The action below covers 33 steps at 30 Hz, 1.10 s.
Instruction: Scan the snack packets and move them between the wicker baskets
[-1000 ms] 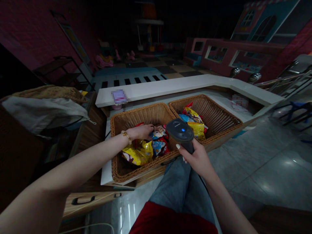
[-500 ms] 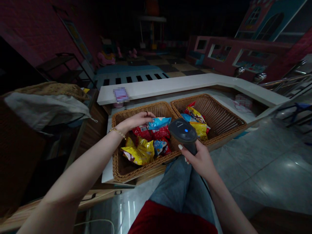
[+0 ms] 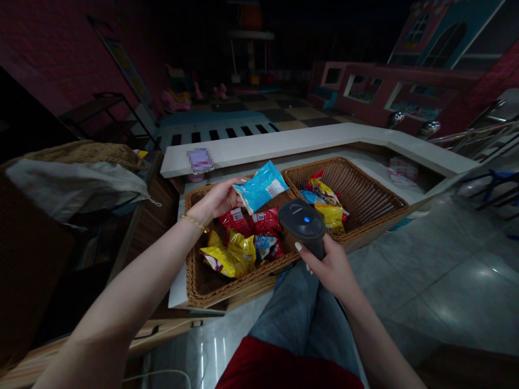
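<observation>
My left hand [image 3: 225,199] grips a light-blue snack bag [image 3: 263,186] by its left end, raised above the left wicker basket [image 3: 193,289]. The bag's barcode side faces up. My right hand [image 3: 334,265] is wrapped around the handle of a black barcode scanner [image 3: 302,220] with a lit blue light; its head is close to the bag, apart from it. Under the bag, red snack bags [image 3: 265,220], yellow snack bags [image 3: 229,254] and a blue-and-white bag [image 3: 265,246] lie in the left basket.
A right wicker basket [image 3: 377,197] touches the left one and holds several snack bags [image 3: 330,216]. Behind both runs a raised white ledge [image 3: 300,141] with a blurred purple item [image 3: 200,160]. Cloth bags [image 3: 81,181] lie on the left cabinet. A white-and-red bundle [image 3: 402,170] sits at right.
My left hand has lifted the light-blue snack bag out of the pile and tilted it so its barcode shows. The scanner in my right hand has barely moved.
</observation>
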Motion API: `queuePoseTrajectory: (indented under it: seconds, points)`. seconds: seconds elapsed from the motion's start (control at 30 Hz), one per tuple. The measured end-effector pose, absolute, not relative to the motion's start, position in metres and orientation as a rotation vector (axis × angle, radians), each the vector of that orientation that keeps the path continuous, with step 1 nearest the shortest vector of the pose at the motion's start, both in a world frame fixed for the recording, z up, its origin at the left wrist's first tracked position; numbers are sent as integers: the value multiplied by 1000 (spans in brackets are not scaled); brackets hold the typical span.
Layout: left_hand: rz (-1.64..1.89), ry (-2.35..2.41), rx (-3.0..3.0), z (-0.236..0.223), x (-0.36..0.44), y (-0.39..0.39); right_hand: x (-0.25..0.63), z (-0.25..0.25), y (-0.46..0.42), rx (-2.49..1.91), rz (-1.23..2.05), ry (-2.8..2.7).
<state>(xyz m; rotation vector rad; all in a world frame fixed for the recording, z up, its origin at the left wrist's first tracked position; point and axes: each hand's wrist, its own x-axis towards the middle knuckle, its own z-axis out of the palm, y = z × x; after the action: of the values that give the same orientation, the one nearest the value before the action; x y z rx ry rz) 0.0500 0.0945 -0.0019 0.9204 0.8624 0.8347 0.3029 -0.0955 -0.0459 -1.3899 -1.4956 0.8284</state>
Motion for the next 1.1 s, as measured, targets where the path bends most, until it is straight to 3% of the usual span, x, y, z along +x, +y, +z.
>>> queuePoseTrajectory:
  seconds: [0.67,0.9,1.1]
  points:
    - [845,887,949,-2,51,92,302,-44,-95,-1409,769,-1518]
    - [983,951,1385,8,68,94,301,-42,-94,-1363,685,-1551]
    - [903,738,1871,38,132,101,301,-43,-93,-1355,704,-1533]
